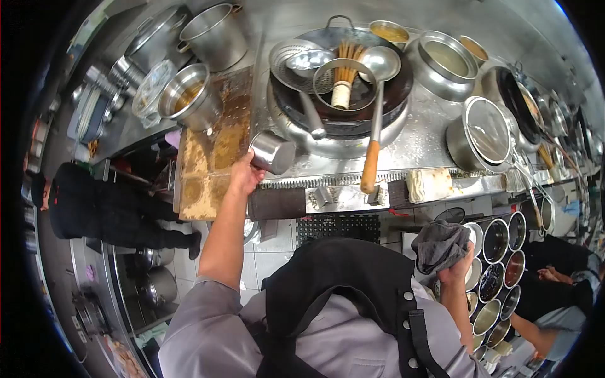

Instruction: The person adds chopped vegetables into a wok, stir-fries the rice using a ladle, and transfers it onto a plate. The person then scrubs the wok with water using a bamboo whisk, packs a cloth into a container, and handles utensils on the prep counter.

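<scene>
My left hand (247, 174) grips a small steel pot (275, 153) by its rim, tilted on its side over the stove's front edge beside the wooden board (208, 186). A bunched dark grey cloth (439, 246) is in my right hand (459, 267), held out to the right of my apron. Ahead of me a black wok (296, 120) sits on the burner. In it rest a perforated strainer (288, 63), a ladle (381, 63) with a wooden handle, a metal ring (318, 94) and a bamboo brush (341, 94).
A steel pot of brown liquid (189, 97) stands on the board's far end. Right of the wok are a pot (447, 60), a sieve over another pot (469, 142) and a folded cloth (430, 184). Several sauce containers (491, 283) stand at right. People (113, 205) stand on both sides.
</scene>
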`<state>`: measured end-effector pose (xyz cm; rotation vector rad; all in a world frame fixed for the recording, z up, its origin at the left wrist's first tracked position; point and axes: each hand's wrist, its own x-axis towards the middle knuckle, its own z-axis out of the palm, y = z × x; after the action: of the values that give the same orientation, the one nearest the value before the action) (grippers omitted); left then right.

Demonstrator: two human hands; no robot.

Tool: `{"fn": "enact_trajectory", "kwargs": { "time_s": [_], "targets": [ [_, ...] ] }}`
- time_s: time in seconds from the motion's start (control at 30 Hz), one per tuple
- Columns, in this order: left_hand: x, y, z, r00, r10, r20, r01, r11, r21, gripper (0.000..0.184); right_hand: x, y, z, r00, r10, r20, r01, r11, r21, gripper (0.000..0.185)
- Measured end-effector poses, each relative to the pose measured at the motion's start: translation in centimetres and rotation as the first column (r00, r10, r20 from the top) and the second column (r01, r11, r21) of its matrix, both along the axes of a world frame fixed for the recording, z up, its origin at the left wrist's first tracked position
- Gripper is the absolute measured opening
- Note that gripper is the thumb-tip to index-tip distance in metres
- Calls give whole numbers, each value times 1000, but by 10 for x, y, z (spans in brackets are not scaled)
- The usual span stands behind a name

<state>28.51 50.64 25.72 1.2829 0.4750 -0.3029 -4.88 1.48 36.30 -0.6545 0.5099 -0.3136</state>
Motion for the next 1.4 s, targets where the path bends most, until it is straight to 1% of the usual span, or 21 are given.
{"fn": "enact_trajectory", "kwargs": {
  "time_s": [0.03, 0.1, 0.17, 0.37, 0.47, 0.5, 0.6, 0.67, 0.77, 0.83, 0.9, 0.97, 1.0, 1.03, 1.13, 1.17, 1.2, 1.23, 1.3, 1.37, 1.4],
  "targets": [
    [1, -17, 3, 990, -6, -139, -29, 969, -245, 40, -3, -4, 2, 1000, -25, -15, 26, 1000, 18, 42],
    [3, -35, 11, 978, 29, -205, -77, 970, -233, 46, -17, -16, -3, 997, -78, -1, 78, 997, -6, 41],
    [6, -38, 21, 985, -62, -161, -8, 916, -402, 58, -31, -27, -12, 991, -133, 16, 134, 991, -25, 41],
    [44, -74, 140, 982, -65, 176, 135, 899, -416, 60, -78, -42, -27, 965, -260, 41, 257, 964, 64, 46],
    [108, -103, 150, 975, -119, 189, 195, 866, -460, 54, -98, -31, -17, 951, -286, 120, 280, 958, 64, 52],
    [133, -113, 141, 986, -75, 147, 133, 887, -441, 47, -104, -22, -12, 939, -326, 113, 315, 943, 107, 53],
    [140, -150, 153, 984, -155, 93, 178, 920, -350, 35, -135, 10, -7, 875, -462, 148, 454, 887, 85, 53],
    [69, -173, 186, 890, -182, 419, 275, 946, -173, 28, -155, 39, 1, 831, -524, 185, 531, 847, 18, 51],
    [-30, -204, 204, 720, -262, 642, 436, 891, -125, 32, -190, 78, -10, 752, -618, 230, 620, 781, 69, 50],
    [-94, -227, 192, 543, -423, 725, 689, 718, -98, 28, -195, 111, 11, 586, -808, 61, 790, 587, 179, 50],
    [-147, -255, 150, 354, -541, 763, 774, 628, 86, 25, -219, 135, 6, 558, -819, 135, 790, 574, 215, 53],
    [-217, -271, 150, 311, -780, 543, 950, 261, -169, 24, -229, 165, 30, 581, -792, 190, 744, 611, 270, 57],
    [-250, -273, 146, 205, -825, 526, 976, 216, -41, 23, -233, 179, 40, 589, -777, 222, 729, 629, 271, 61],
    [-284, -268, 143, 20, -784, 620, 996, 70, 57, 27, -240, 195, 47, 592, -764, 256, 716, 645, 268, 65],
    [-365, -267, 130, -249, -650, 718, 961, -256, 102, 37, -267, 240, 59, 565, -787, 249, 776, 609, 163, 56],
    [-391, -270, 131, -250, -810, 531, 904, -392, -173, 42, -279, 252, 52, 560, -797, 228, 805, 588, 80, 53],
    [-414, -269, 132, -322, -903, 283, 795, -420, -437, 47, -290, 265, 50, 552, -814, 178, 821, 568, 53, 51],
    [-432, -269, 130, -390, -875, 287, 760, -481, -436, 47, -301, 277, 47, 552, -825, 126, 828, 559, 35, 50],
    [-461, -280, 120, -678, -729, 96, 452, -517, -727, 51, -329, 300, 43, 479, -872, 103, 876, 482, 3, 48],
    [-485, -275, 99, -752, -649, 110, 445, -625, -641, 46, -372, 334, 46, 301, -952, -50, 900, 301, -316, 45],
    [-493, -274, 87, -769, -637, 55, 538, -690, -484, 43, -395, 355, 61, 194, -980, 41, 938, 173, -299, 46]
  ]
}}
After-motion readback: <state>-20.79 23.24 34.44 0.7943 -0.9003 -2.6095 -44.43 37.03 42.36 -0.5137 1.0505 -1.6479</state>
